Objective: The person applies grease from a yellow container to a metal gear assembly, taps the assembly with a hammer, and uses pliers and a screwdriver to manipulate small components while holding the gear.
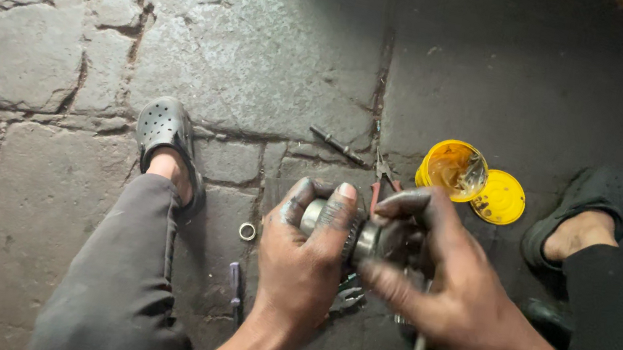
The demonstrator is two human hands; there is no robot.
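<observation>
Over stone floor [267,39], both hands' fingers [340,206] wrap a metal cylinder [364,240]

- Two hands: a left hand [304,252] and a right hand [442,279].
- One round metal part [365,238], held between them.
- One yellow tub [452,169].
- One yellow lid [500,197].
- Two perforated clogs [166,128].
- One small metal ring [247,231].
- One pair of red-handled pliers [385,176].
- One dark pin [339,146].
- One screwdriver [235,284].
</observation>
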